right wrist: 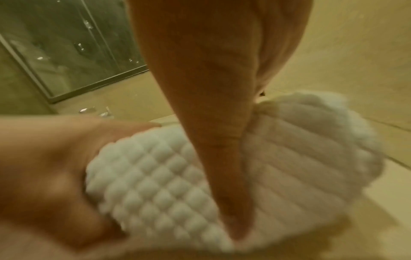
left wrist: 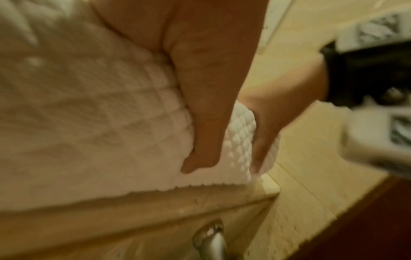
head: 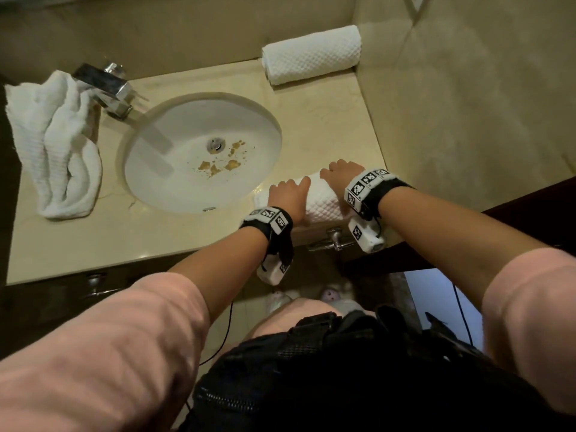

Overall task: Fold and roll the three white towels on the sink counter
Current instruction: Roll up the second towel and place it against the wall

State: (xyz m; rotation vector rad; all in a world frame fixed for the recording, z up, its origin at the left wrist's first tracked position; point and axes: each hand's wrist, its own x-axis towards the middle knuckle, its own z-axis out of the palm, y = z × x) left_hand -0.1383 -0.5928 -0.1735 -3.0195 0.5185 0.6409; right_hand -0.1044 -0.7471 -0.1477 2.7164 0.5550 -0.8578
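Three white waffle towels lie on the beige counter. One finished roll sits at the back right against the wall. A crumpled towel lies at the left by the faucet. The third is a thick roll at the front right edge, lying on its own flat tail. My left hand and right hand both wrap over this roll side by side, fingers across its top and thumbs down the near side. In the wrist views the thumbs press into the roll.
The white sink basin, with brown stains near its drain, lies left of my hands. A chrome faucet stands at the back left. A beige wall bounds the counter on the right. A metal drawer handle sits below the front edge.
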